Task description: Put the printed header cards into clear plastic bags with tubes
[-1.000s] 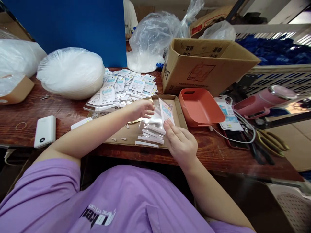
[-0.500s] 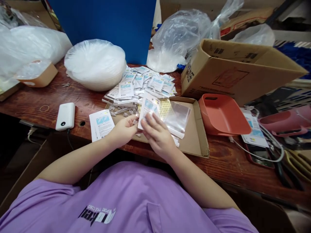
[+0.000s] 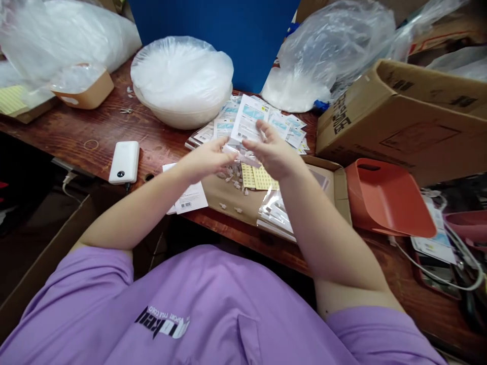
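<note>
A clear plastic packet with a white and blue printed card is tilted over the front of a packet pile. My left hand pinches its lower left corner. At its lower right, my right hand has its fingers apart, the fingertips against the card's edge. Below the hands, a shallow cardboard tray holds yellow sticker sheets, small translucent plastic pieces and clear bags, partly hidden by my right forearm. Loose printed cards lie beside the tray, under my left forearm.
A bowl lined with a white-filled bag stands behind at the left. A white power bank with a cable lies near the front edge. To the right are an orange-red bin and a cardboard box. A blue panel rises behind.
Both hands have moved forward with the packet, from over the tray to the pile. My right hand has shifted from lying across the card to its right edge. The view has turned left.
</note>
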`<state>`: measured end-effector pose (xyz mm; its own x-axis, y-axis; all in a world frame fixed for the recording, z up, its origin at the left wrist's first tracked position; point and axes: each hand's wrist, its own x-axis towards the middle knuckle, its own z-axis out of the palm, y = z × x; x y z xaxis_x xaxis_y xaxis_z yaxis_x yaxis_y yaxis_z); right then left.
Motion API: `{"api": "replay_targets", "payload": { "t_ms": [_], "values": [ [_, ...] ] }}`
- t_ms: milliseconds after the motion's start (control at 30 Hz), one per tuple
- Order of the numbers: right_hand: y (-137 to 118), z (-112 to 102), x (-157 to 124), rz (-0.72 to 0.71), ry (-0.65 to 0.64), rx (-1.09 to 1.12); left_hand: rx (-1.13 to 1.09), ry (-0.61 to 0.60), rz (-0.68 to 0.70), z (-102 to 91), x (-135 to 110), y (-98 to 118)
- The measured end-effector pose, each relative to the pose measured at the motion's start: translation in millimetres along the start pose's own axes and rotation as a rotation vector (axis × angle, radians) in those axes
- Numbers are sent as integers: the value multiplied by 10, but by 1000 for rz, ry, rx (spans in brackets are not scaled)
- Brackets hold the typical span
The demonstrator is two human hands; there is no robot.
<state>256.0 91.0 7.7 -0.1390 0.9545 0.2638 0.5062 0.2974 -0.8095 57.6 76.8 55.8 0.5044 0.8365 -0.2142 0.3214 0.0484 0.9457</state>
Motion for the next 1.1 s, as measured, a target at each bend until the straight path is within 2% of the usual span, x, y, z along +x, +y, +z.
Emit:
{"api": "replay_targets", "payload": {
  "t_ms": [67, 133, 167, 200, 267, 300, 367, 467, 600, 733, 833, 900, 967, 1033, 1100],
  "values": [
    [23, 35, 156, 35, 48, -189, 222, 145, -26, -232, 90, -20],
    [-89, 204, 108, -3, 78, -361, 428, 303, 7, -454, 112, -92],
    [-186, 333, 14, -69, 43, -432, 515, 342, 32, -547, 103, -134],
    [-296, 481, -111, -174, -79, -477, 587, 344, 52, -620, 88, -171],
    [-509, 789, -390, -428, -402, -577, 702, 296, 72, -699, 56, -214],
    [-592, 925, -515, -492, -486, -639, 749, 268, 76, -703, 47, -214],
    [-692, 1120, -696, -554, -547, -757, 828, 210, 75, -648, 56, -179],
    [-697, 1199, -815, -607, -484, -828, 934, 76, 97, -458, 144, -92],
    [-631, 1118, -880, -556, -461, -776, 1045, -121, 181, -144, 363, -11],
    [-633, 1037, -961, -554, -458, -742, 1053, -251, 251, 193, 606, 60],
    [-633, 923, -1061, -580, -445, -748, 1023, -336, 282, 538, 740, 130],
    [-602, 786, -1178, -616, -415, -741, 1058, -374, 243, 830, 796, 168],
    [-535, 599, -1366, -695, -315, -738, 1118, -385, 164, 1144, 837, 175],
    [-440, 383, -1632, -775, -154, -738, 1167, -380, 89, 1435, 891, 142],
    [-329, 162, -1961, -801, -3, -725, 1198, -358, 73, 1661, 975, 78]
  ]
}}
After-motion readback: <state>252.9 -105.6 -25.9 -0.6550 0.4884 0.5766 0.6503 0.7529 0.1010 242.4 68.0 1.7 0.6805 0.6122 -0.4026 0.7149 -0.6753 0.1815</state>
